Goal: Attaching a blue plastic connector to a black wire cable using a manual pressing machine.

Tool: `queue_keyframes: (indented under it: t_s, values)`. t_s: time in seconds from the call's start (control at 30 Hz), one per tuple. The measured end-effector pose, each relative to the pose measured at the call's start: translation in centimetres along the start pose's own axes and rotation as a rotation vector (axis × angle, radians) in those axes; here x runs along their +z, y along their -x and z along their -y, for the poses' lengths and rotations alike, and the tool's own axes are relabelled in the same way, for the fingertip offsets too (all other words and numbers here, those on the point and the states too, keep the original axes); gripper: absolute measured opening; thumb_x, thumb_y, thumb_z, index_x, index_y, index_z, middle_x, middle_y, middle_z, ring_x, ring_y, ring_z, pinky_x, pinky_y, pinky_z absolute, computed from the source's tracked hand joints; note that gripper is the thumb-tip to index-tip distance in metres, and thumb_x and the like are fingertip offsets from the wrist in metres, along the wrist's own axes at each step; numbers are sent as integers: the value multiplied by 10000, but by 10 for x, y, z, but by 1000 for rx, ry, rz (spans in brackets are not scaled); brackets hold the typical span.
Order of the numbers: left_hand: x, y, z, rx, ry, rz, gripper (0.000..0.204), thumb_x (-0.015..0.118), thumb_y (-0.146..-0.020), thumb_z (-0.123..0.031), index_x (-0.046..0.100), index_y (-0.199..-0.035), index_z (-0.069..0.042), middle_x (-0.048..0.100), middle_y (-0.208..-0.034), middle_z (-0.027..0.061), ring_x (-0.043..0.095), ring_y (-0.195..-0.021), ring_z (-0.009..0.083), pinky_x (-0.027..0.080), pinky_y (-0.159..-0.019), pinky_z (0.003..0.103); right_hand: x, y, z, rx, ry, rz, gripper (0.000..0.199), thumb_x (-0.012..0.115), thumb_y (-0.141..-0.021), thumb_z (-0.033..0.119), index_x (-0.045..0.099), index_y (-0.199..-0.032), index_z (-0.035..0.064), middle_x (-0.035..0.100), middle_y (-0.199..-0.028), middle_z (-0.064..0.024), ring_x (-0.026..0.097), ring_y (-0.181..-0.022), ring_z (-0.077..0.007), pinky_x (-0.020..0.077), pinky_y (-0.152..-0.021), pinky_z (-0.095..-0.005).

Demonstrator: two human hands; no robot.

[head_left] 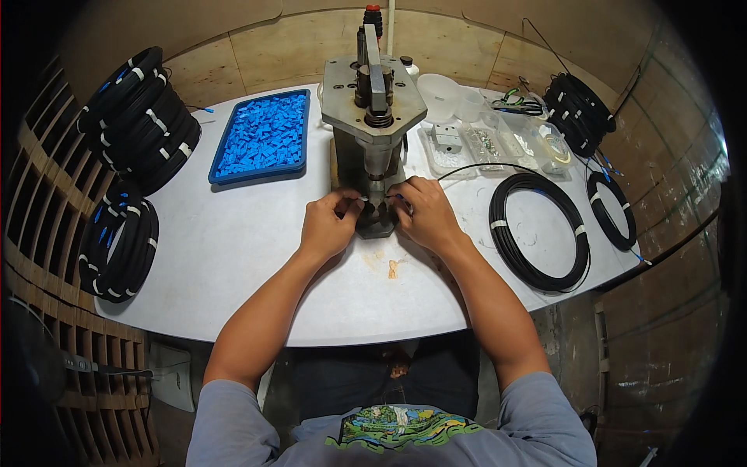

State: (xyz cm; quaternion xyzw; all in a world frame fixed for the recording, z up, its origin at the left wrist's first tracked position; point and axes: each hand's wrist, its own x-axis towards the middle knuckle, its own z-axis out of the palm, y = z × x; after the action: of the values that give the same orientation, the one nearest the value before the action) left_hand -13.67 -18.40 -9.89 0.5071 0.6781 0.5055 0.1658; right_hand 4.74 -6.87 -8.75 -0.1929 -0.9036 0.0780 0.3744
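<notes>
A grey metal hand press [373, 117] stands at the middle of the white table [233, 265]. Both hands meet at its base. My left hand [327, 226] pinches a small part at the left side of the press foot. On the right side, my right hand [424, 214] pinches the end of a thin black cable with a blue tip. That cable runs off to the right toward a black cable coil [541, 233] lying flat on the table. What sits between the fingertips is mostly hidden.
A blue tray [264, 136] of small blue plastic parts lies left of the press. Stacks of black cable coils [140, 117] lean at the far left, with more coils [580, 105] at the far right. Clear plastic containers [498, 140] and a white cup sit behind.
</notes>
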Motion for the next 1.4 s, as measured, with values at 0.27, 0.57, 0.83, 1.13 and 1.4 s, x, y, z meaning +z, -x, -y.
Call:
queue_keyframes:
  t_s: [0.27, 0.57, 0.83, 1.13, 1.4]
  values:
    - [1, 0, 2, 20, -3, -6, 207, 709, -920, -127, 745, -1073, 6, 756, -802, 121, 714, -739, 154, 541, -721, 301, -1, 0, 0, 3, -9, 19, 172, 729, -820, 47, 704, -989, 67, 663, -916, -115, 640, -902, -334, 486, -865, -416]
    - [3, -1, 6, 43, 46, -22, 218, 705, -918, -128, 745, -1083, 8, 752, -789, 121, 707, -727, 154, 540, -719, 296, 1, 0, 0, -28, -12, -48, 135, 706, -820, 62, 673, -951, 65, 659, -892, -117, 638, -855, -339, 475, -823, -425]
    - [2, 0, 2, 22, -6, -16, 212, 706, -922, -130, 747, -1081, 4, 745, -768, 116, 700, -710, 148, 537, -710, 298, -1, 0, 0, 21, -21, 7, 163, 718, -828, 36, 681, -986, 61, 671, -925, -120, 640, -906, -345, 482, -879, -419]
    - [1, 1, -1, 21, -11, -14, 247, 756, -890, -140, 746, -1090, 4, 735, -757, 116, 667, -680, 151, 532, -704, 299, -1, 0, 2, 33, -25, 0, 156, 722, -828, 47, 684, -979, 53, 670, -927, -125, 636, -919, -351, 483, -878, -421]
    - [1, 0, 2, 19, -4, -8, 261, 756, -901, -164, 747, -1098, 7, 734, -757, 121, 670, -679, 151, 532, -693, 299, -2, 1, 1, 31, -29, 24, 188, 731, -825, 54, 728, -1012, 76, 669, -939, -110, 636, -916, -332, 489, -882, -412]
